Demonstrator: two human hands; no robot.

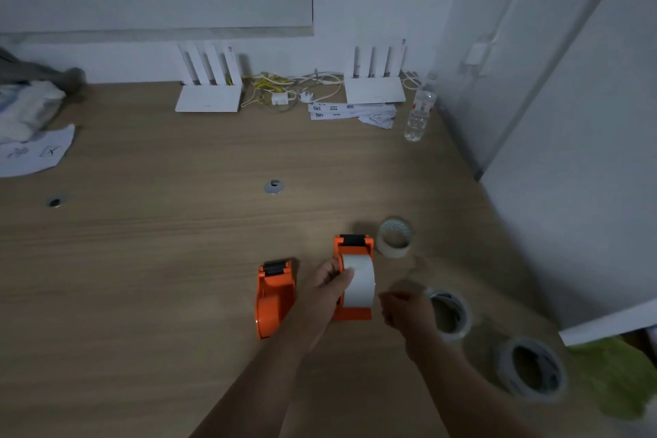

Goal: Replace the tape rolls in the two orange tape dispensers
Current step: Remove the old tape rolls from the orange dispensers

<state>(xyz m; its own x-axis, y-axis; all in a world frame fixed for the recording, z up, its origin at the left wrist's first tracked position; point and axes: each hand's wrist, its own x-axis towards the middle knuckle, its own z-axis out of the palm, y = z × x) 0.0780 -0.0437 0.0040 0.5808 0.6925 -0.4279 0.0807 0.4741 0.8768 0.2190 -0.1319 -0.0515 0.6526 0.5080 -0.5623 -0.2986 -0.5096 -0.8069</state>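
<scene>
Two orange tape dispensers lie on the wooden desk. The left dispenser (274, 299) lies on its side with no roll showing. The right dispenser (352, 277) holds a white tape roll (359, 281), and my left hand (329, 283) grips this dispenser and roll from the left. My right hand (405, 311) hovers just right of it, fingers pinched together; whether it holds anything is unclear. A clear roll (394, 237) stands behind the right dispenser. Two more rolls lie to the right, one near my right hand (450, 315) and one farther right (533, 370).
Two white routers (209, 98) (375, 91) with tangled cables (284, 92) sit at the desk's back edge, with paper slips (352, 112) and a water bottle (419, 114) beside them. Papers and cloth (32, 139) lie far left. A white panel (586, 188) bounds the right side.
</scene>
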